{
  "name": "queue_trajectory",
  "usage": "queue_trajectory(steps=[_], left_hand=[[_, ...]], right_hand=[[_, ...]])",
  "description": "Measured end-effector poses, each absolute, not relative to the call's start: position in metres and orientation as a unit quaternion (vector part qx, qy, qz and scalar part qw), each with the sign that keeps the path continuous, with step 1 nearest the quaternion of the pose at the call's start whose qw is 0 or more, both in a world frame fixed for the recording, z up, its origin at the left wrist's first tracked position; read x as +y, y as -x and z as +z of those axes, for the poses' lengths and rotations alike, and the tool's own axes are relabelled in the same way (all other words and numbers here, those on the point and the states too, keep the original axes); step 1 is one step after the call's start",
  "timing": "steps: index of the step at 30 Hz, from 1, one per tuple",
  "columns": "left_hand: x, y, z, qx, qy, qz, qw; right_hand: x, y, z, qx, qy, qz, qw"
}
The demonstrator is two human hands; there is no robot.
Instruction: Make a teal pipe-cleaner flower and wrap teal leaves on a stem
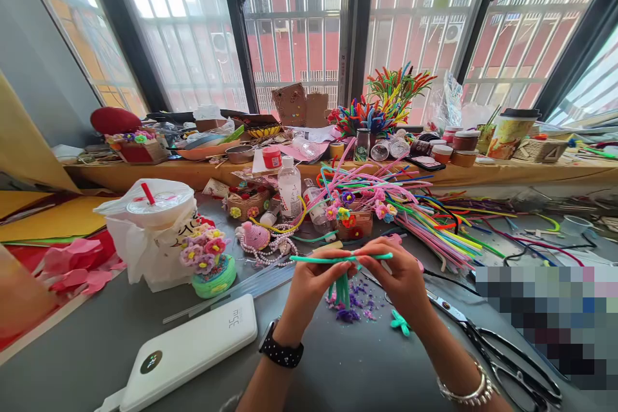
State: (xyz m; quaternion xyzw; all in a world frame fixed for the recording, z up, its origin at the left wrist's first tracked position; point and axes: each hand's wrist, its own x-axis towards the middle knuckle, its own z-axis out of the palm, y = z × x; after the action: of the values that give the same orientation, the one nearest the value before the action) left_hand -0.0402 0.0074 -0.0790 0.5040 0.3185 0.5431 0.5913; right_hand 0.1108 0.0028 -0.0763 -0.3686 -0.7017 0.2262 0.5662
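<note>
- While its two ends stick out past the fingers, a turquoise pipe cleaner [309, 260] runs nearly level between the hands, above the smooth grey tabletop [352, 373].
- Beneath it hangs a bunch of turquoise strands [342, 293], slim and roughly parallel.
- Fuzzy purple and pink clippings [356, 299] lie scattered on the table beyond the bunch; a plush-looking turquoise star-shaped piece [400, 322] sits near the right wrist.
- Metal scissors [445, 304], with long blades and dark looped handles, lie right of the right forearm.
- A glossy white power bank [193, 347], rounded at the corners, rests left of the left wrist; behind it stands a ribbed green pot [212, 283] of fluffy flowers [205, 248].
- Left hand [316, 280]: nearly closed, thumb and fingers pinching the pipe cleaner close to its middle.
- Right hand [393, 273]: fingers curled, thumb and fingertips pinching the same pipe cleaner, just beside the left fingertips.
</note>
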Motion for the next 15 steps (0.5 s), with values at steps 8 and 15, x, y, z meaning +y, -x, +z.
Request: queue_trajectory(steps=[8,15], left_hand=[[0.018,0.042,-0.092,0.336,-0.605,0.537,0.481],[0.014,0.039,-0.088,0.38,-0.636,0.518,0.427]], right_hand=[[0.009,-0.108,-0.087,-0.635,0.359,0.314,0.608],[0.007,-0.105,-0.089,-0.572,0.36,0.378,0.632]])
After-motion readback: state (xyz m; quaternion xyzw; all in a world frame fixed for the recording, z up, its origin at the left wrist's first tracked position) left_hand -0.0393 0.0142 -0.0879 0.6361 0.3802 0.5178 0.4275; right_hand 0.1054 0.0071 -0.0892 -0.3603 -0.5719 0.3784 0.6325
